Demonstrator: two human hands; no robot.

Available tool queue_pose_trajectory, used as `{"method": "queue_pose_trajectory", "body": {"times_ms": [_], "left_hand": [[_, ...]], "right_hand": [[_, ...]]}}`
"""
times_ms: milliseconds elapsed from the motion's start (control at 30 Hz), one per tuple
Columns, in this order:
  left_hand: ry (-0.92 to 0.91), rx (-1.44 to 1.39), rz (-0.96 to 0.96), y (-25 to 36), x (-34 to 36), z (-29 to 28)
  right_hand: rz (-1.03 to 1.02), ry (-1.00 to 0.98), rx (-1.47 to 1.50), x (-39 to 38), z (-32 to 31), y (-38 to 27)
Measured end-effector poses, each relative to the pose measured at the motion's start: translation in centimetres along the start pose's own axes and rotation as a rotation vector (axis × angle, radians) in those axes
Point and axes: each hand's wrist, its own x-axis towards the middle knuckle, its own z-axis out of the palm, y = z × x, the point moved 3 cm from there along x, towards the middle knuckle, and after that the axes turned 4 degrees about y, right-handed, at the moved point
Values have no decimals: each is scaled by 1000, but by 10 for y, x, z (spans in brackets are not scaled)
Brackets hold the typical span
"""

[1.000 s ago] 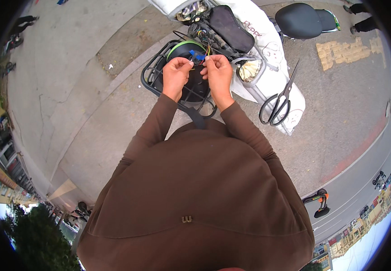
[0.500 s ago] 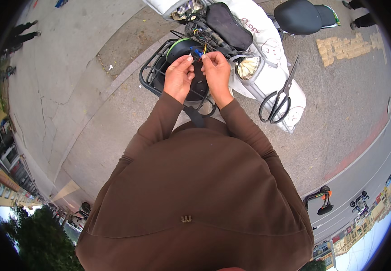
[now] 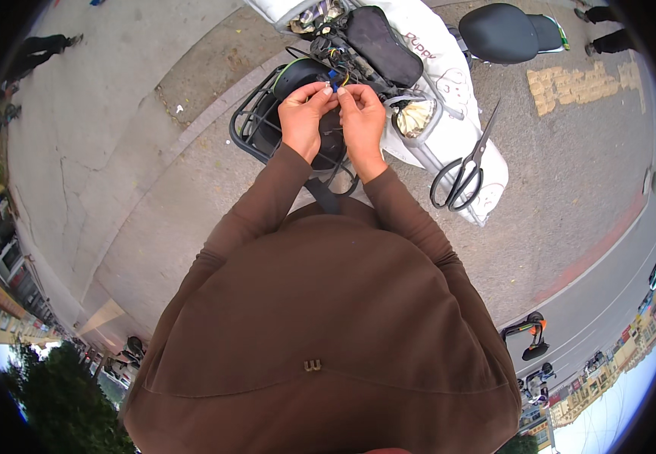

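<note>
The left hand [image 3: 301, 121] and the right hand [image 3: 362, 121] were close together, with their tips almost meeting over the basket [image 3: 241, 135]. The left grip was pinched shut on a tiny pale bit [image 3: 328, 86]. The right grip was pinched too, on a small blue bit [image 3: 336, 89] right next to it. Both bits were too small to tell what they were. They were between the two thumbs, just below some thin wires [image 3: 345, 78], and one of the wires was yellow.

The basket was black and made of bars, and a round thing [image 3: 294, 73] with a green edge sat up by its far side. A black strap [image 3: 327, 199] hung near the person's lap. Past the hands there was a black pad [image 3: 384, 45], and it lay beside a big white cover [image 3: 449, 64] with a drawing on it. A frilly cream thing [image 3: 416, 119] was to the right of the right hand. Big scissors [image 3: 465, 170] with black handles showed over the cover, with their tips pointing away from the person. Farther off was a black seat [image 3: 498, 34]
</note>
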Motion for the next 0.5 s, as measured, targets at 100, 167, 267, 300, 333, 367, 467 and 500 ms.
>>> {"method": "queue_pose_trajectory", "body": {"times_ms": [100, 167, 267, 300, 333, 367, 467, 500], "left_hand": [[-36, 14, 0, -3, -8, -1], [-88, -7, 15, -7, -11, -1], [-118, -35, 0, -14, -13, -8], [-119, -47, -4, -15, -14, -9], [-128, -25, 13, -16, -14, -10], [-136, -3, 29, -18, -14, -11], [-153, 61, 91, -22, -16, -14], [-157, 83, 114, -22, -17, -15]], "right_hand": [[-29, 2, -33, -1, 0, 7], [-35, 4, -51, -1, -1, 10], [-11, 5, -50, -1, -3, 11], [6, 6, -45, -3, -3, 10], [26, 7, -37, -4, -3, 10], [27, 5, -15, -4, -3, 11], [33, 2, 30, -5, -4, 11], [42, 2, 33, -5, -4, 11]]}}
